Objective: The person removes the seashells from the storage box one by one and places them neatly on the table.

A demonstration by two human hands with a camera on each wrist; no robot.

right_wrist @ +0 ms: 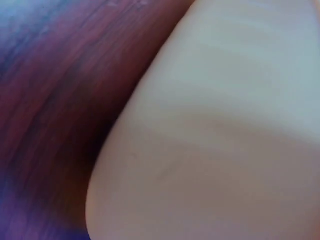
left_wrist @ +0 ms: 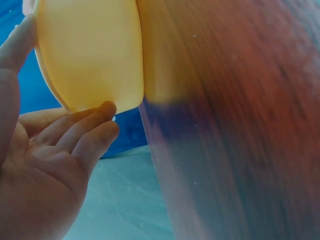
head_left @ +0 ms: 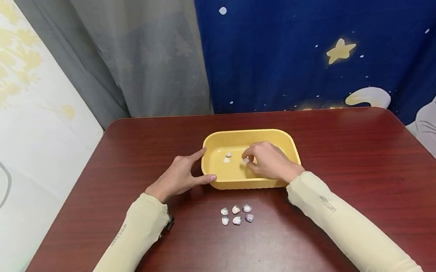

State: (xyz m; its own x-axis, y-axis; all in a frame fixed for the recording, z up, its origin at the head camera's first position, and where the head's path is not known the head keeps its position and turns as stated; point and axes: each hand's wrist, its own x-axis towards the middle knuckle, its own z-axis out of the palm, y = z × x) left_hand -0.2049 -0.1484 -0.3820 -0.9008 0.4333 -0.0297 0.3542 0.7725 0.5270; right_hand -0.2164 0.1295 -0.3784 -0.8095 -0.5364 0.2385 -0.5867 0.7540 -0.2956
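A yellow plastic basin (head_left: 255,182) stands on the table with its long side toward me. My left hand (head_left: 175,177) grips its left end, thumb at the front rim and fingers against the side. In the left wrist view the fingers (left_wrist: 102,125) bend along the basin wall (left_wrist: 95,55). Over the inside of the basin, my right hand (head_left: 267,159) pinches a small white shell (head_left: 245,161) between thumb and fingers. Two more pale shells (head_left: 226,160) lie on the basin floor, left of that hand. A blurred pale surface fills most of the right wrist view.
In front of the basin, several small shells (head_left: 237,220) lie on the table in two short rows. The dark red wooden table (head_left: 139,142) has rounded far corners. Behind it hang a grey curtain (head_left: 155,47) and a blue one (head_left: 273,54) with stars and a cat.
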